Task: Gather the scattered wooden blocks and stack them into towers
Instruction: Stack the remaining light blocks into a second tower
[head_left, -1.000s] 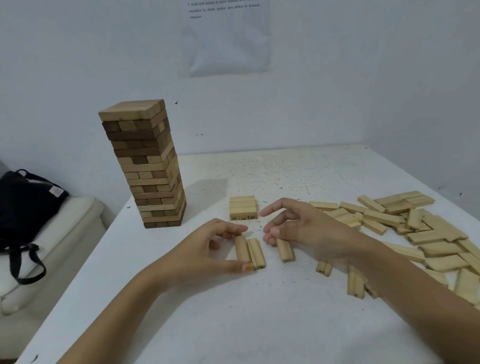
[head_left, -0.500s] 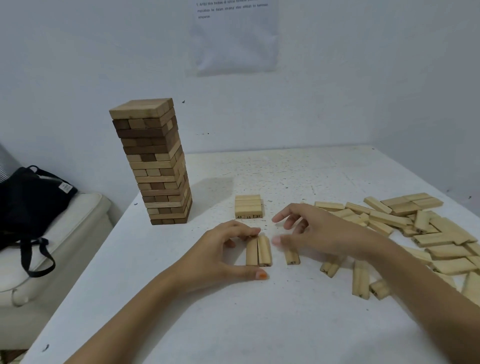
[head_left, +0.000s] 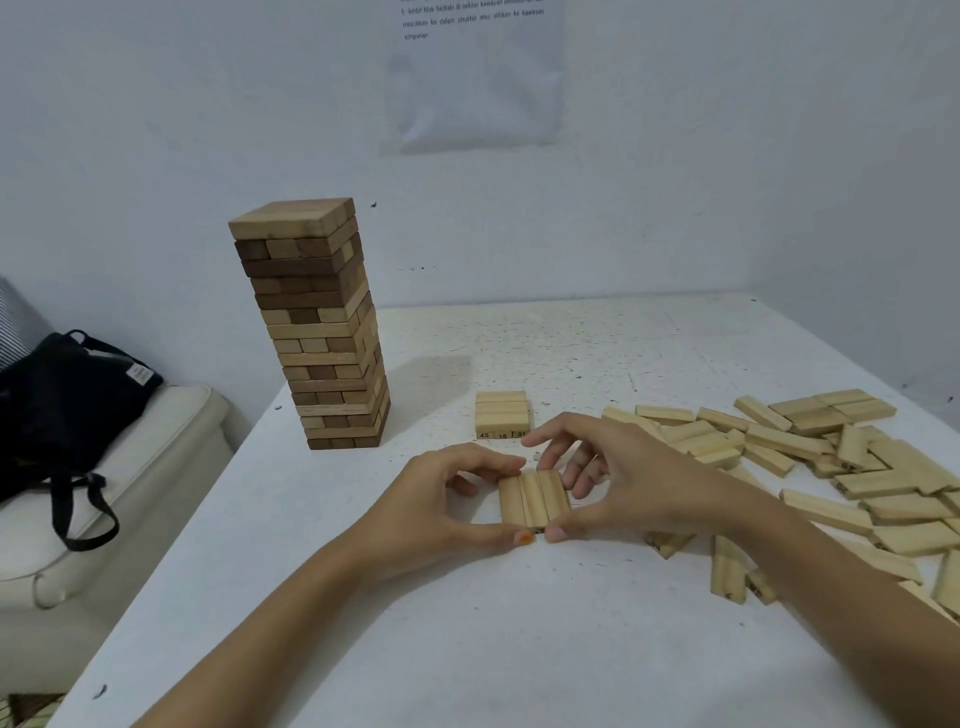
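my left hand (head_left: 441, 499) and right hand (head_left: 618, 478) pinch a row of three blocks (head_left: 532, 498) together on the table (head_left: 467, 649), fingers pressed to its ends; loose blocks (head_left: 831, 467) lie right.

Plain white walls (head_left: 675, 208) meet in a corner at right. 1 printed sheet (head_left: 475, 73) hangs above the speckled white table (head_left: 467, 649). A black bag (head_left: 67, 405) rests on a cream seat (head_left: 130, 499) at left.

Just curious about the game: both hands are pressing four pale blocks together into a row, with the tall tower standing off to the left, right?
Not quite: the head view shows three blocks, not four, squeezed between the left hand and right hand. The tall tower does stand to the left.
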